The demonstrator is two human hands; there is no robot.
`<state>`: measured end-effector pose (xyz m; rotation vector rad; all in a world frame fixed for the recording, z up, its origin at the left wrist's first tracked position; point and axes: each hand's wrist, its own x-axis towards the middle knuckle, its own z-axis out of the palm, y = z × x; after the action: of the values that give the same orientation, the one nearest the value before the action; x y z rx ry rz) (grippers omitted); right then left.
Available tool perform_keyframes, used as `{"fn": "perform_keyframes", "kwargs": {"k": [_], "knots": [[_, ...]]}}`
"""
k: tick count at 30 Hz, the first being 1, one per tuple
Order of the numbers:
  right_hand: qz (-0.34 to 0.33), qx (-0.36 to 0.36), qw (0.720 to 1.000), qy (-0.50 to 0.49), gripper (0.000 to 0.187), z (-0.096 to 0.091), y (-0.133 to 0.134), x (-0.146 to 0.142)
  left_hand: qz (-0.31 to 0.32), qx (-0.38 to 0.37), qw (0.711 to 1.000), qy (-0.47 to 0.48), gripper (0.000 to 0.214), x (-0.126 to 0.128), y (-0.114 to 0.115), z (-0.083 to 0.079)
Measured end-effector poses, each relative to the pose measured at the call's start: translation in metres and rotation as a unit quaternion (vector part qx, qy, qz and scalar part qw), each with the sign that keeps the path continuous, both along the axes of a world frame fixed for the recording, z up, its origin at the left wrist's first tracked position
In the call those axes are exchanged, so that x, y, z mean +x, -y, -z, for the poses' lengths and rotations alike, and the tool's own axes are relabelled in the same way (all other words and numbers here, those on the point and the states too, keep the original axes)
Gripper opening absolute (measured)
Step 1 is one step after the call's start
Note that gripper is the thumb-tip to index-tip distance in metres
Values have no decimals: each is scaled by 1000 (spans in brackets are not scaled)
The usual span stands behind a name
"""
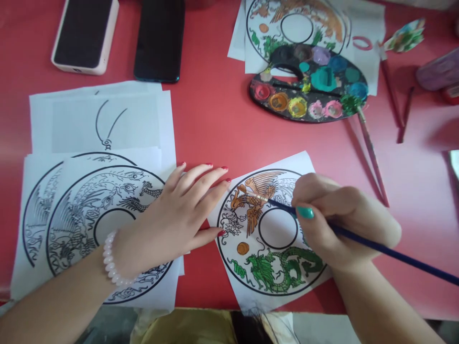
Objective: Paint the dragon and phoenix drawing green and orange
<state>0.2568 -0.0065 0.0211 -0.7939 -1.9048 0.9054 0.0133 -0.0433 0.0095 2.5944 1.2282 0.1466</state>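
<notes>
In my right hand [340, 220] is a blue paintbrush [373, 243], pinched between thumb and fingers. Its tip rests at the orange bird's head on a printed sheet [304, 162] with a round design. That sheet carries an orange phoenix, a small orange disc and a green dragon around a blank inner circle. My left hand [186, 205] lies flat, fingers stretched out, its fingertips at the left edge of this sheet. Beneath the left palm and wrist is a stack of uncoloured printed sheets [86, 191]. A pale bead bracelet [116, 263] circles my left wrist.
A paint palette [287, 88] overlaps other painted sheets [238, 48] at the back, with a brush [373, 153] leaning on it. More brushes [390, 91] and a jar [437, 69] stand right. A black phone [159, 38] and a white-cased device [86, 33] lie back left.
</notes>
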Motion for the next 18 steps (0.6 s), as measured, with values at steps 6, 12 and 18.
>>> {"fn": "perform_keyframes", "kwargs": {"k": [6,12,18], "knots": [[181,75,973,121,16,1,-40,13,0,11,1000,10,58,1,-1,0],[244,87,953,155,13,-2,-87,17,-7,-3,1000,12,59,1,-3,-3],[265,130,932,209,17,5,-100,12,-6,5,1000,28,61,1,-3,-3]]}}
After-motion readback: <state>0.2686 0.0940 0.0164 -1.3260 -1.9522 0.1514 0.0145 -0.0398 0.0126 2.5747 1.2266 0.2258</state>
